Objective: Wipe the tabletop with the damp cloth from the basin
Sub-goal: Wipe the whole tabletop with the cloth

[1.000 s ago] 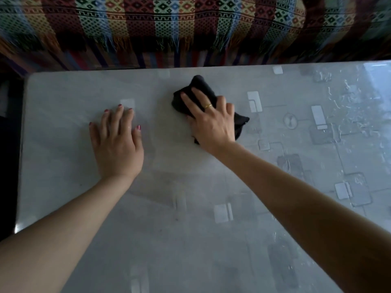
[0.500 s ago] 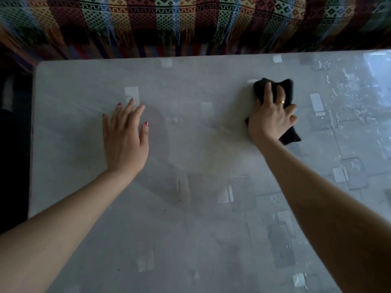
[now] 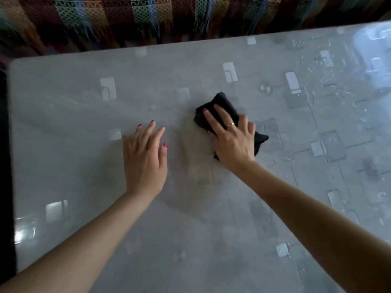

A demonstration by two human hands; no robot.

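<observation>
A black damp cloth [image 3: 220,104] lies bunched on the glossy grey tabletop [image 3: 84,115], a little right of its middle. My right hand [image 3: 231,140] presses flat on top of the cloth, fingers spread over it, a gold ring on one finger. Parts of the cloth stick out beyond the fingertips and to the right of the palm. My left hand [image 3: 145,159] rests palm down on the bare tabletop just left of the cloth, fingers apart, holding nothing. The basin is not in view.
A colourful patterned woven blanket [image 3: 148,17] with fringes hangs along the table's far edge. The table's left edge [image 3: 9,144] borders a dark gap. Water streaks and droplets [image 3: 317,85] cover the tabletop's right part.
My right hand has swept the cloth from the right back toward the middle, close to my left hand. The left hand has stayed planted on the table.
</observation>
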